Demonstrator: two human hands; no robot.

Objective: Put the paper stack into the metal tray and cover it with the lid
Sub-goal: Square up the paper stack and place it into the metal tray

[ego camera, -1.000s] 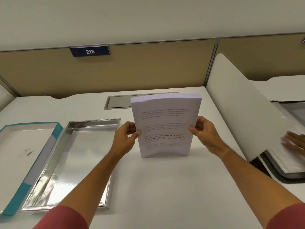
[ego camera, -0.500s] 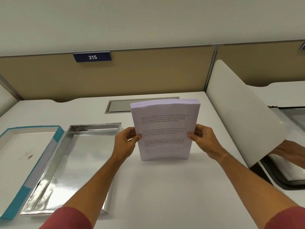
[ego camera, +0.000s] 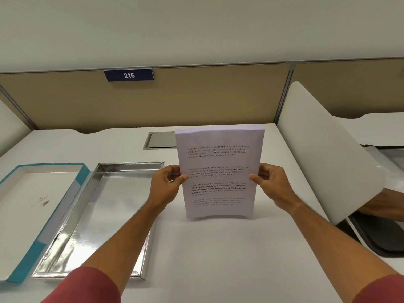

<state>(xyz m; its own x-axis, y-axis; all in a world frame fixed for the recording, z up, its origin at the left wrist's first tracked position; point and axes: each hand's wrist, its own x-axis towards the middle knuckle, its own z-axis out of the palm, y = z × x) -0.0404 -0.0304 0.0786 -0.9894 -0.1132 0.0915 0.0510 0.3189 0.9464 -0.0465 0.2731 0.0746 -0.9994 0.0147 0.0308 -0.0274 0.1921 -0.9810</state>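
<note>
A thick stack of printed white paper [ego camera: 218,162] stands upright on its bottom edge on the white desk, printed side facing me. My left hand [ego camera: 166,184] grips its left edge and my right hand [ego camera: 271,182] grips its right edge. To the left lies the shiny, shallow metal tray [ego camera: 96,217], with nothing in it. Further left lies the lid [ego camera: 30,204], white inside with a teal rim, turned open side up.
A white desk divider [ego camera: 323,154] rises on the right; beyond it another person's hand [ego camera: 384,204] rests near a dark tray [ego camera: 378,239]. A grey cable hatch [ego camera: 160,139] sits behind the paper. A tan partition with a "215" sign [ego camera: 129,75] closes the back.
The paper stack stays upright in both hands at about the same spot. The other person's hand behind the divider has drawn further back.
</note>
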